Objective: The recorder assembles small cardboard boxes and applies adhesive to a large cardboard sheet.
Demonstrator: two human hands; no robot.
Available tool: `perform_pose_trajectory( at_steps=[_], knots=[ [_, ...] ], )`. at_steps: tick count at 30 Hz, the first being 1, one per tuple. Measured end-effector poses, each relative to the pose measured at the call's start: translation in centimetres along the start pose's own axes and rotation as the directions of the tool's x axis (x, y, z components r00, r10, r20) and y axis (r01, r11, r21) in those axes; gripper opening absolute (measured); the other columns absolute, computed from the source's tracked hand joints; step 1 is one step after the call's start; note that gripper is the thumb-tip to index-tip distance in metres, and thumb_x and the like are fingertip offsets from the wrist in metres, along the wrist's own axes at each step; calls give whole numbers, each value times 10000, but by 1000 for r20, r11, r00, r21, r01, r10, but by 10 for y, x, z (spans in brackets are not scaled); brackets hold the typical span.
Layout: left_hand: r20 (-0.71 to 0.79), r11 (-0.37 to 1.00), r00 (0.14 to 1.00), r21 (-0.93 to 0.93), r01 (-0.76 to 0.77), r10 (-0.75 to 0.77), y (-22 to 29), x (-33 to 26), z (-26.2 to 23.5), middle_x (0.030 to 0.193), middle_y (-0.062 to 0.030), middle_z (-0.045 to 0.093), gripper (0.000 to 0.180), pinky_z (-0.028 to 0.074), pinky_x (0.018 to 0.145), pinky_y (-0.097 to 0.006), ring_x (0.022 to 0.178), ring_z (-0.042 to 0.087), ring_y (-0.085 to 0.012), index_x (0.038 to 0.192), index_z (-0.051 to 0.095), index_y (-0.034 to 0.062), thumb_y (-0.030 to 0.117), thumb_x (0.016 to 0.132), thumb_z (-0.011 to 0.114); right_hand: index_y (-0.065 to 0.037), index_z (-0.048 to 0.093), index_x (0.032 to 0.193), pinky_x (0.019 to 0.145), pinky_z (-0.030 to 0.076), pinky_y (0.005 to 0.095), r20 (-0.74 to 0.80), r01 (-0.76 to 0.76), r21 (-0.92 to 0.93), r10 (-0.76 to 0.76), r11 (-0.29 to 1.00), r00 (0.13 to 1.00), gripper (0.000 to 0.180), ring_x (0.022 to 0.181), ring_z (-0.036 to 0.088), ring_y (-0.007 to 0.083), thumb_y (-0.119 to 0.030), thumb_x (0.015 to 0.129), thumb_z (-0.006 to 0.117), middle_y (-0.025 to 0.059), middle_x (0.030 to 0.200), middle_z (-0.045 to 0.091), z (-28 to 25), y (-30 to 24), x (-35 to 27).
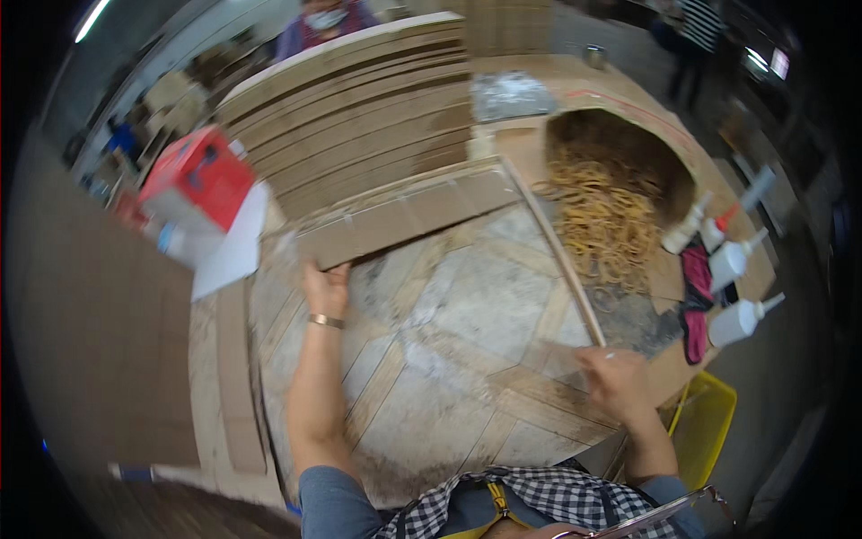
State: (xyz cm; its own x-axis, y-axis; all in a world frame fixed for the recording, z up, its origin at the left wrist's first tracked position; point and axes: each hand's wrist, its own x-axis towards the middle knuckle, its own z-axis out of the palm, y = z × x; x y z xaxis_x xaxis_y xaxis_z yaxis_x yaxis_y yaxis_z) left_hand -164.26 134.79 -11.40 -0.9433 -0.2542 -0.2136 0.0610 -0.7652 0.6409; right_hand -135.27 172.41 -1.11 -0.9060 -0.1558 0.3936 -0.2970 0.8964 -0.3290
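— "How's your grip?"
— "My left hand [326, 289], at ten o'clock from the worktable's [449, 386] middle, has hold of the brown board [409, 216] by its near left corner, fingers partly hidden behind it. The board lies toward twelve, its right end touching or nearly touching the thin wooden rail [554, 254]."
— "And that arm?"
— "Reaching almost straight up from seven, wrist in line, metal band [326, 321] around it."
— "The right?"
— "My right hand [620, 379] is at half past three, curled by the rail's near end, forearm angled inward from five. It's blurred; I can't tell how far it's closed or whether it holds anything."
— "Beyond it?"
— "Rubber bands [606, 220], heaped at two."
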Motion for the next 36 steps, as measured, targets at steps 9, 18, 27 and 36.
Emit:
perform_pose_trajectory(
  at_steps=[9,18,27,36],
  knots=[
    [-159,966,971,158,205,-180,42,-327,-94,1215,-143,555,417,508,895,-446,1051,599,-263,1291,399,38,327,990,390,-47,626,898,603,501,349,-35,297,249,-298,922,954,230,695,648,289,39,685,635,120,805,662,3,-43,40],
    [-258,979,965,204,19,35,6,-442,-129,1114,-135,600,418,571,776,-385,949,643,-232,1234,444,6,325,966,465,-83,565,879,553,477,352,223,575,322,-650,753,727,213,634,620,222,-74,669,595,58,713,609,61,-135,11],
    [-329,965,944,248,79,7,2,-448,-131,956,-161,641,440,583,623,-316,787,671,-221,1101,520,-61,354,975,440,-75,574,939,611,467,321,333,695,138,-693,706,639,246,765,606,197,-132,699,579,49,854,602,77,-157,-21],
    [-310,962,947,226,156,-81,2,-445,-141,974,-139,640,455,580,634,-292,799,667,-197,1170,477,-13,393,979,400,-58,573,917,584,427,296,259,722,122,-724,681,639,247,691,555,188,-161,693,578,52,778,566,75,-166,-32]
  ],
)
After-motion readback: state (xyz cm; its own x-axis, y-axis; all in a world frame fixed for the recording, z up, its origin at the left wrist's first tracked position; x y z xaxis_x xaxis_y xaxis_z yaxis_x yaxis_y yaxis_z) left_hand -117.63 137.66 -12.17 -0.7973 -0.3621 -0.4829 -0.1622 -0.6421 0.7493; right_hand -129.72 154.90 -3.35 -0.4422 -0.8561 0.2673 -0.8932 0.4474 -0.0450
